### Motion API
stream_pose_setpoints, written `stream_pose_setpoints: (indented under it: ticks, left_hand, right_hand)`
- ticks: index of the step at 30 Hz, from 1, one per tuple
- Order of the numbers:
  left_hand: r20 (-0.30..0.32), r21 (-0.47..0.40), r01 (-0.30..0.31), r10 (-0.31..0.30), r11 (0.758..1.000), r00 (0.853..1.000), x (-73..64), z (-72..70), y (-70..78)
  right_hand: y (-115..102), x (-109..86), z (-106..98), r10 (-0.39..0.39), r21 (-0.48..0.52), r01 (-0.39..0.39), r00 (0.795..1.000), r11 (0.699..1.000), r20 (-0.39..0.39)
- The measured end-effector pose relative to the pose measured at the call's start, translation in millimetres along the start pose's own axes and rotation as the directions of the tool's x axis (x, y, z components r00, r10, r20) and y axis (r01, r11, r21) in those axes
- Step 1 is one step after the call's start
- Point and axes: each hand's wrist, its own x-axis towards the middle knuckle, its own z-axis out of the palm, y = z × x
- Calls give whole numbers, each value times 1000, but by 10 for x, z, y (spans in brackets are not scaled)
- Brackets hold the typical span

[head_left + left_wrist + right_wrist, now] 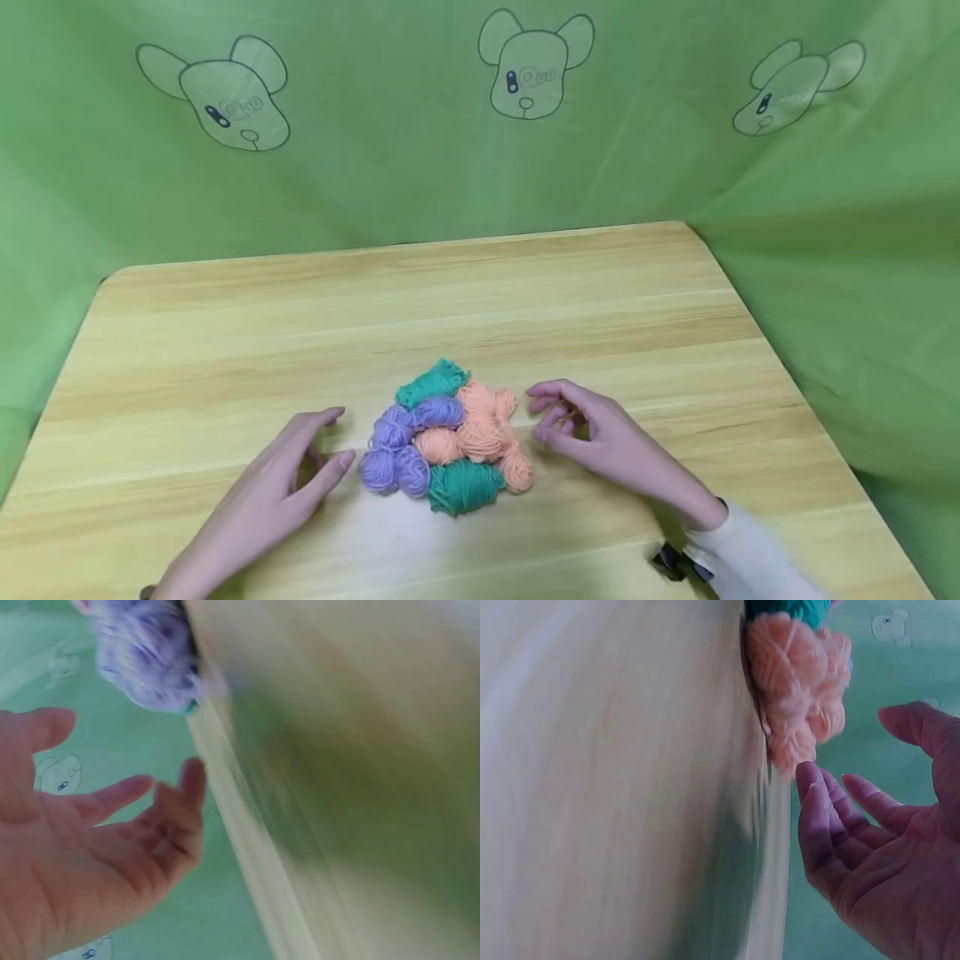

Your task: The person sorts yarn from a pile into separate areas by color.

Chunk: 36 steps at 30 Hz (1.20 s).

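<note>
A cluster of small yarn balls lies on the wooden table, purple yarn [393,427] on the left, peach yarn [482,437] on the right. One teal yarn bundle [433,382] is at the back and another teal bundle [466,487] at the front. Left of the purple balls, my left hand [273,483] hovers with fingers apart, holding nothing. My right hand [600,433] is beside the peach balls with its fingers loosely bent and nothing in them. Peach yarn [791,682] shows just beyond the right fingertips in the right wrist view; purple yarn [146,652] appears in the left wrist view.
The wooden table [225,333] has rounded far corners. Green cloth [390,167] with printed animal heads hangs behind it and along its sides. A small black object [667,562] sits by the right sleeve.
</note>
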Motion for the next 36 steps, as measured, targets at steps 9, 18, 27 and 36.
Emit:
stream_pose_setpoints:
  ticks: [9,18,27,36]
  left_hand:
    - [95,-232,124,-105,965,990,-7,57,94]
    - [136,-338,158,-118,928,984,15,175,76]
    - [146,-350,186,-143,918,979,8,238,92]
    - [144,-319,162,-121,934,982,59,295,100]
  right_hand:
    - [-51,-25,178,56,46,-58,997,997,50]
    - [-77,-64,269,86,44,-88,994,995,62]
    - [-61,-26,286,56,37,-60,994,998,89]
    - [-81,-18,332,11,21,-13,996,1000,89]
